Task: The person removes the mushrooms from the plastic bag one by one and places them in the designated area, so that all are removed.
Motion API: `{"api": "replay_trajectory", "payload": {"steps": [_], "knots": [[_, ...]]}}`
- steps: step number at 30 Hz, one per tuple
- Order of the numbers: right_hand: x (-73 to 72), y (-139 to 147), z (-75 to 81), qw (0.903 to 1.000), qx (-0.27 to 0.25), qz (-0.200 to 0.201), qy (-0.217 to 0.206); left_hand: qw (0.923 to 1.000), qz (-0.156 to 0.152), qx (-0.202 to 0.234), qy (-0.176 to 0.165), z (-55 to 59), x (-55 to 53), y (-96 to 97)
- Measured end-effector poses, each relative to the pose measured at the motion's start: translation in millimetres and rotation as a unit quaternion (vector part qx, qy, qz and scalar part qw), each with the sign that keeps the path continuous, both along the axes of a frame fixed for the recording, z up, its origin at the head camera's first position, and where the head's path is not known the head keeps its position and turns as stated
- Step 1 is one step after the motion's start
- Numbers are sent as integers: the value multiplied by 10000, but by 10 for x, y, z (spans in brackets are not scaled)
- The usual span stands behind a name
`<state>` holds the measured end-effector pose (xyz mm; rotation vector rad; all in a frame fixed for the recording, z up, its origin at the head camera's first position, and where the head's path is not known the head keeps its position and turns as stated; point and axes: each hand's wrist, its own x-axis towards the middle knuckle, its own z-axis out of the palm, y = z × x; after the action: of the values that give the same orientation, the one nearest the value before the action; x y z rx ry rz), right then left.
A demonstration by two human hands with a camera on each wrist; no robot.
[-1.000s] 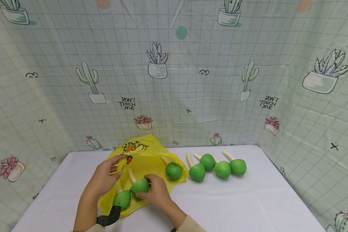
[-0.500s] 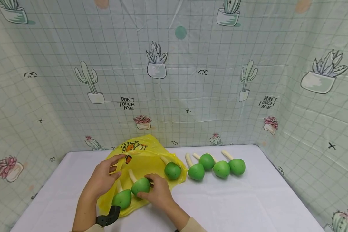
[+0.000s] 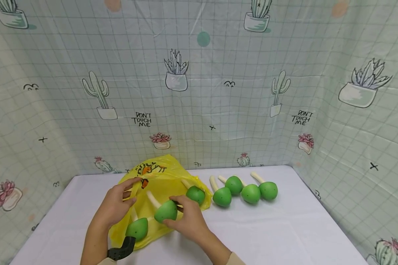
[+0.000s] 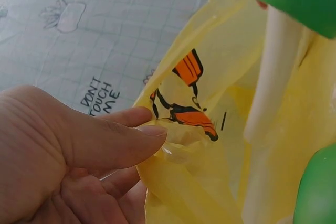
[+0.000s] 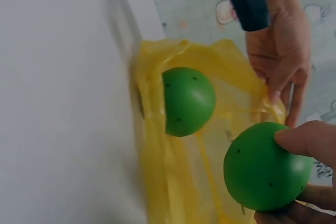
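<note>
A yellow plastic bag with a printed orange and black figure lies on the table with its mouth spread open. My left hand pinches the bag's left edge between thumb and fingers, seen closely in the left wrist view. In my right hand is a green-capped toy mushroom, gripped by its cap at the bag's mouth, its pale stem pointing into the bag. Another green mushroom sits inside at the near left. A third mushroom lies at the bag's right side, partly behind my right hand.
Right of the bag, several more green mushrooms lie clustered on the white tablecloth. A grid-patterned cloth with cactus drawings hangs behind and along both sides of the table.
My right hand has moved the held mushroom a little right and up, and a gap now shows between it and the near-left mushroom. My left hand keeps its grip on the bag.
</note>
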<state>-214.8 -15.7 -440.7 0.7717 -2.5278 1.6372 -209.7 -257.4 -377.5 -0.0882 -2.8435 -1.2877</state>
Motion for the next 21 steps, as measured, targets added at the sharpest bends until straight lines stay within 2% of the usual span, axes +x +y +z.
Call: {"api": "replay_trajectory", "payload": {"steps": [13,21], "knots": [[173,394,386,9987,-420,272,119,10000,-2,-66,-50,35,-6,74],[264,551,526,9972,-606,348,274,9999,-66,-92,-121,31,16,59]]}}
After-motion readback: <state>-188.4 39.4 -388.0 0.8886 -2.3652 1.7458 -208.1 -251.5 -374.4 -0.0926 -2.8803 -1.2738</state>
